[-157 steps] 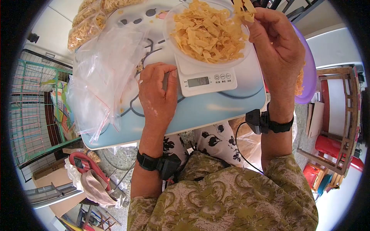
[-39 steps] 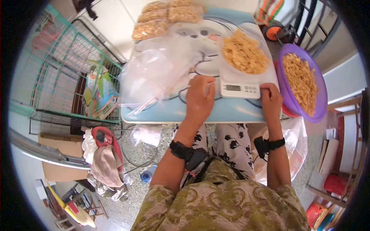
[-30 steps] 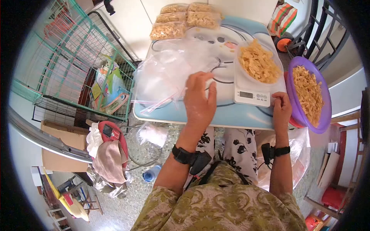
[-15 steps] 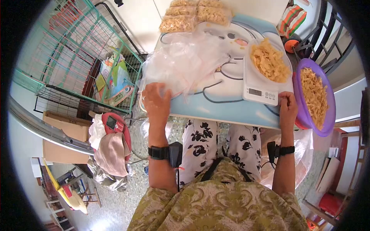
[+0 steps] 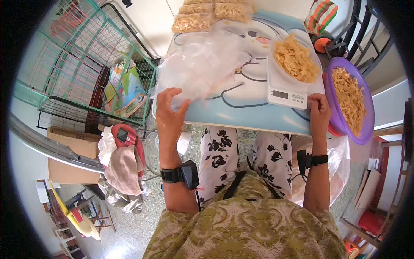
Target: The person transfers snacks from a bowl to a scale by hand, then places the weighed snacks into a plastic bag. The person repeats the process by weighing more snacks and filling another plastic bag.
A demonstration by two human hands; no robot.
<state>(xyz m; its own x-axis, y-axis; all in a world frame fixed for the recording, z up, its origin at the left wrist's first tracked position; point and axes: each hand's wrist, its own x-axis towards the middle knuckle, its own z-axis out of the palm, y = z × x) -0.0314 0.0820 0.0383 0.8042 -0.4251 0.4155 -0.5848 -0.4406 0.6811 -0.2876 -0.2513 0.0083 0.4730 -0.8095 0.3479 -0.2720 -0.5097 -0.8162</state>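
Watching from beside the table, what worried you?

Mostly the left hand point(image 5: 169, 113). It was spread wide and held nothing, with its fingertips at the near edge of the heap of clear zip bags point(image 5: 202, 64). That heap covered the table's left half and reached its left edge. To my mind, a careless tug could have dragged several slippery bags onto the floor.

And further right?

The clear bowl point(image 5: 295, 58) of yellow strips sat on the white kitchen scale point(image 5: 286, 93), heaped above its rim. The right hand point(image 5: 319, 113) was curled at the table's near edge, just beside the scale's corner. I couldn't tell whether it gripped anything. A knock there, I judged, would have upset the reading or spilled strips. The purple basin point(image 5: 350, 99), also full of strips, perched on something red just off the right edge, so an elbow might have tipped it.

What about the surface and the room?

It was a small table point(image 5: 241, 114) with a pale blue cartoon print, and filled bags point(image 5: 211, 15) were lined up at its far edge. On the left stood a green wire rack point(image 5: 77, 64). Nearer, there was a cardboard box point(image 5: 69, 149) and a red handset point(image 5: 125, 136) lying on bundled cloth. The floor was speckled stone, and a big clear plastic sack point(image 5: 340, 164) slumped by the person's right knee.
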